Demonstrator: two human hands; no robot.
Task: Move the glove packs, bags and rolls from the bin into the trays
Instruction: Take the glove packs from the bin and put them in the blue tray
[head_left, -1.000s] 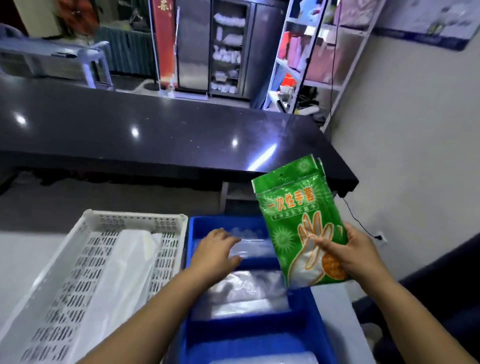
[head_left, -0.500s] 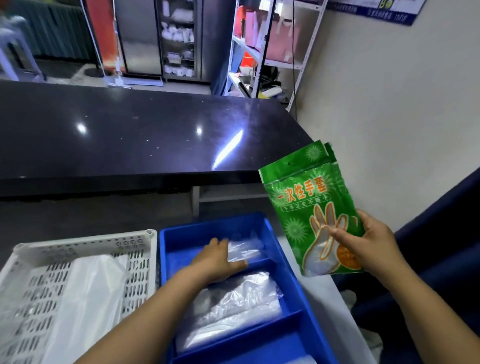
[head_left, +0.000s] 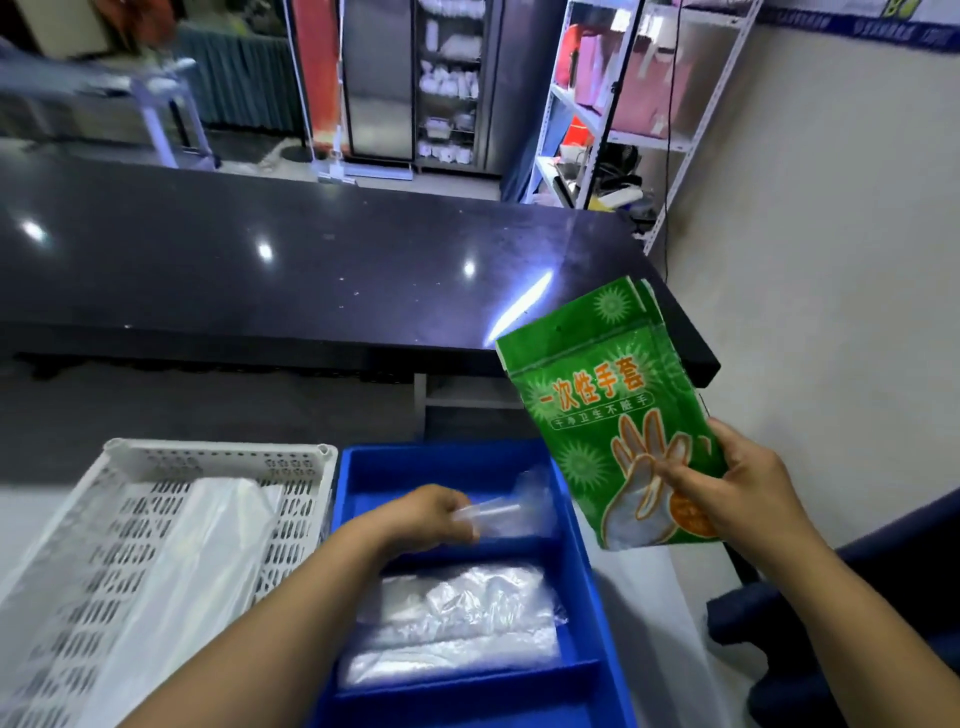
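Observation:
My right hand (head_left: 737, 499) holds a green glove pack (head_left: 602, 410) upright above the right edge of the blue bin (head_left: 358, 488); more green packs seem stacked behind it. Inside the bin's far compartment my left hand (head_left: 421, 519) is closed on a clear plastic bag (head_left: 511, 514) and lifts it slightly. The middle compartment holds a pile of clear plastic bags (head_left: 457, 623). Left of the bin stands a white perforated tray (head_left: 156, 462) with a white plastic bag (head_left: 176, 561) lying in it.
A dark glossy counter (head_left: 291, 270) runs across behind the bin and tray. White wall at the right, with metal shelving (head_left: 613, 104) beyond the counter. A dark blue seat (head_left: 852, 623) sits at the lower right beside my right arm.
My left hand has closed on the clear bag in the far compartment and raised it a little. The green pack stays held in my right hand. The view has shifted.

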